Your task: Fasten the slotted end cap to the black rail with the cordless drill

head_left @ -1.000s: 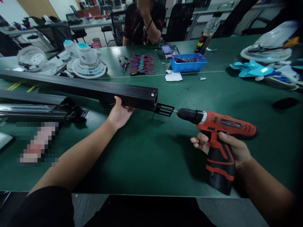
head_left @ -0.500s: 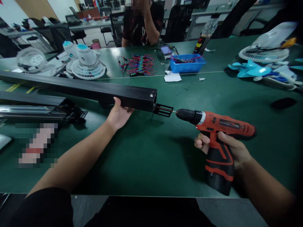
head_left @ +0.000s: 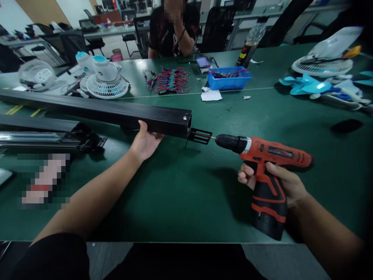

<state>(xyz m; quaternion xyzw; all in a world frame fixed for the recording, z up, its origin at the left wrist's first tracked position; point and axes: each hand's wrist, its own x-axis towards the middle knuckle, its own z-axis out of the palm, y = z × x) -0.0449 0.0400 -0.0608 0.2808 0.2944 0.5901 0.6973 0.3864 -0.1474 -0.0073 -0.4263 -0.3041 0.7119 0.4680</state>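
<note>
A long black square metal tube (head_left: 116, 112) lies across the green table (head_left: 180, 194) from the far left to the centre. My left hand (head_left: 145, 142) grips it from below near its right end, thumb up against its side. A small black bracket (head_left: 200, 136) sticks out of that end. My right hand (head_left: 279, 182) is closed round the handle of a red and black cordless drill (head_left: 262, 163), held level, with its bit tip touching the bracket.
A second black rail and a metal bar (head_left: 43, 136) lie at the left. Small white fans (head_left: 105, 79), red wire bundles (head_left: 170, 79), a blue bin (head_left: 229, 79) and blue fan blades (head_left: 309, 87) sit farther back. A person (head_left: 175, 31) sits across the table.
The drill and my right hand have edged slightly left toward the bracket. My left hand keeps its grip on the tube.
</note>
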